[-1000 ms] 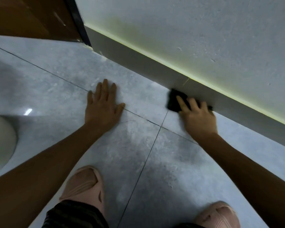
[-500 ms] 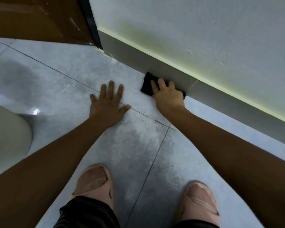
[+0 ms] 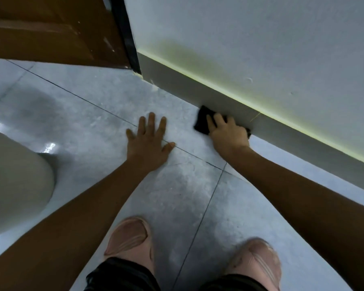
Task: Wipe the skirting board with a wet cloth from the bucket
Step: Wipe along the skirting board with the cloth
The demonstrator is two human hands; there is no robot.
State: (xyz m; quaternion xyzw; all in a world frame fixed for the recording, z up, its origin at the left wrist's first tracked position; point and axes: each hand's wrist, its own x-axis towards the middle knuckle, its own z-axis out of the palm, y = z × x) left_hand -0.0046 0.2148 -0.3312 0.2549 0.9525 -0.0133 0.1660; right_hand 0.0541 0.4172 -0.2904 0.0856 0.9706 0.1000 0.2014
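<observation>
A grey skirting board runs along the foot of the white wall, from the door frame down to the right. My right hand presses a black cloth against the board's lower edge where it meets the floor; part of the cloth is hidden under my fingers. My left hand lies flat on the grey floor tile with fingers spread, a little left of the cloth and holding nothing. The pale curved object at the left edge could be the bucket, but I cannot tell.
A brown wooden door with a dark frame edge stands at the top left, where the skirting ends. My two feet in pink slippers rest on the tiles below. Dark grout lines cross the floor.
My right hand has slid the cloth leftward along the skirting board towards the door frame. My left hand has stayed flat on the floor. The view has shifted.
</observation>
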